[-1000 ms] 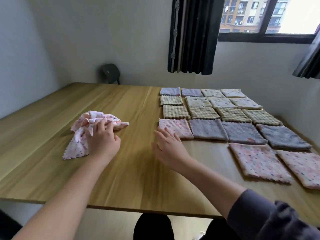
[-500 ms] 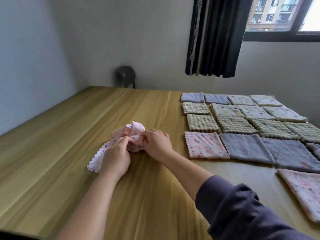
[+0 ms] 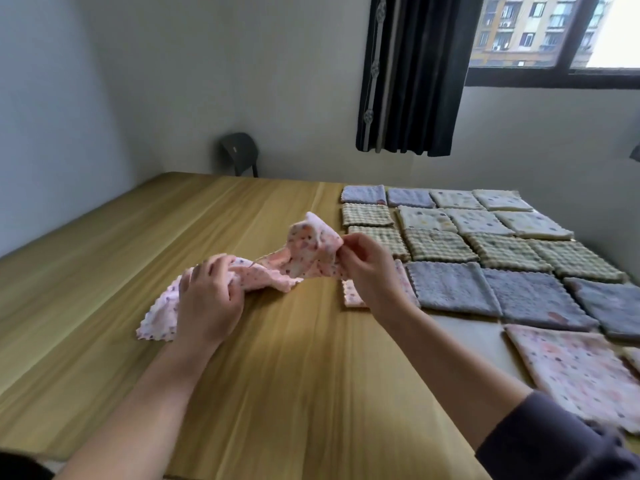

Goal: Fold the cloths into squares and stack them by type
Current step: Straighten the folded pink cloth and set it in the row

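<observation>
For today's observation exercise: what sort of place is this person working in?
Probably a plain room in a flat: a wide wooden table, a dark curtain and a window facing apartment blocks.

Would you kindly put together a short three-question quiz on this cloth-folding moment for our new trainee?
1. The pink dotted cloth is held by: A) neither hand B) one hand C) both hands.
2. True or false: that cloth is already folded into a square.
3. Fill in: the row just beyond the grey folded cloths has a green ______ pattern.
Key: 1 C, the left hand grips one end and the right hand pinches the raised end; 2 false, it hangs crumpled between them; 3 checked, see the green checked cloths.
</observation>
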The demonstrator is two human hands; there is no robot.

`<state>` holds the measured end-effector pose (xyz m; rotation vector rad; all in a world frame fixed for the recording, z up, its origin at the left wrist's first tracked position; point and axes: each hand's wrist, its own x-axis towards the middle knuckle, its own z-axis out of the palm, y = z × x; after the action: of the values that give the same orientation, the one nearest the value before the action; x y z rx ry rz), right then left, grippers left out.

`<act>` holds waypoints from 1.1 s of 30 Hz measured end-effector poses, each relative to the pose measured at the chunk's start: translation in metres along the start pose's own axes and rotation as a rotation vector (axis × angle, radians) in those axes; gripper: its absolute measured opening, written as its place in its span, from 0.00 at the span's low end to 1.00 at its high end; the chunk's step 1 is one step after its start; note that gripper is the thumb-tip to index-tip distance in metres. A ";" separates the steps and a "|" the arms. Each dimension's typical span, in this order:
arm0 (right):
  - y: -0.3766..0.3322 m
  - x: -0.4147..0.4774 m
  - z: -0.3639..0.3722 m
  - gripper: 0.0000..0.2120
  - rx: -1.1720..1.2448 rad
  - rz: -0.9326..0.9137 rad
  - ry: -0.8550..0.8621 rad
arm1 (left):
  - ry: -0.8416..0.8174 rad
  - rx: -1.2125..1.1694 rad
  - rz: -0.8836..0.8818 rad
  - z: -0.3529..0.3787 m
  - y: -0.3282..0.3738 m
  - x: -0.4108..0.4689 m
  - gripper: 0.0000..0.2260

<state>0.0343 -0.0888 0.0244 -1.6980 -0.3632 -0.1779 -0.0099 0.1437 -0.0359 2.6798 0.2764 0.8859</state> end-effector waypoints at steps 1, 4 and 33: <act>0.000 -0.008 -0.011 0.08 0.084 0.036 -0.035 | 0.013 -0.070 0.061 -0.002 0.008 -0.001 0.22; 0.004 -0.029 -0.045 0.08 0.324 0.134 -0.140 | -0.060 -0.354 0.210 -0.009 0.044 -0.010 0.25; 0.046 -0.055 -0.133 0.26 0.749 0.423 -0.156 | -0.435 -1.156 -0.166 0.020 0.176 -0.040 0.08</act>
<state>0.0102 -0.2325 -0.0151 -1.0100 -0.1442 0.3673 -0.0146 -0.0358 -0.0123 1.6473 -0.1068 0.2266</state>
